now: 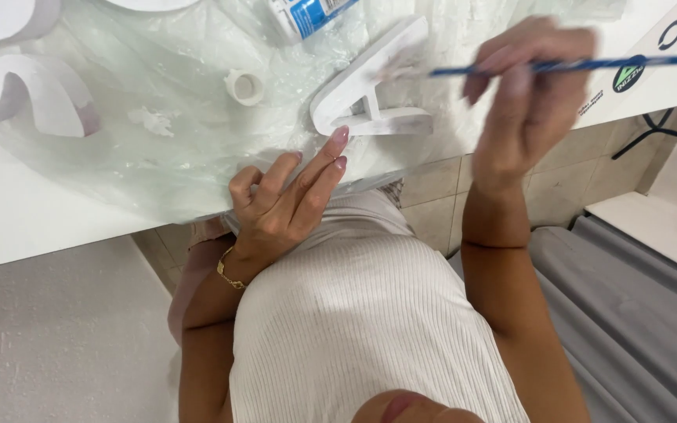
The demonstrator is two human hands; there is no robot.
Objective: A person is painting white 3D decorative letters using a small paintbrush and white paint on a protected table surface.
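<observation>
Paintbrush (573,64) sits pinched in the raised right hand (530,94), bristles touching a white letter (370,86). Left hand (287,204) rests loosely spread just below it, on plastic sheet (158,157) over the white table (25,219).

White letter (370,86) and cap (244,86) flank open plastic sheet (174,157).

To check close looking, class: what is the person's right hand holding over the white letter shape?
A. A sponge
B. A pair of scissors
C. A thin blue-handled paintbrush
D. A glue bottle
C: the right hand grips a thin blue paintbrush, its tip on the white letter shape.
</observation>
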